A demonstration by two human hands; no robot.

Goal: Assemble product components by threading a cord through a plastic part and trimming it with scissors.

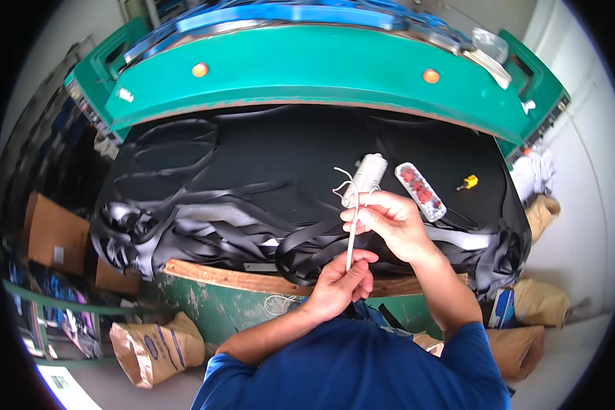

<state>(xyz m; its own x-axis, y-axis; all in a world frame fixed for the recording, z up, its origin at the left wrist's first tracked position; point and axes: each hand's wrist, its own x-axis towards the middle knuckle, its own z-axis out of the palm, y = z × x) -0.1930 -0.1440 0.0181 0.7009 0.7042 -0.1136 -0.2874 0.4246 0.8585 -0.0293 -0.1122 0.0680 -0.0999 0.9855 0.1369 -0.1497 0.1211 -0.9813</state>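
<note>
Between my two hands runs a thin white cord (351,240), held upright over the front of the table. My left hand (340,280) is closed around its lower end. Higher up, my right hand (393,220) pinches the cord between thumb and fingers, and a loose curled end sticks out above. Just beyond the right hand lies a white spool (370,175) on black material. To its right are a long clear tray (402,168) with small reddish pieces in it and a small yellow-handled tool (469,182).
Black sheet material (287,143) covers the table, with tangled black strips (232,232) along its near side. A wooden edge (232,275) borders the front. A green machine beam (307,68) spans the back. Paper sacks (158,348) and cardboard boxes (56,236) stand around.
</note>
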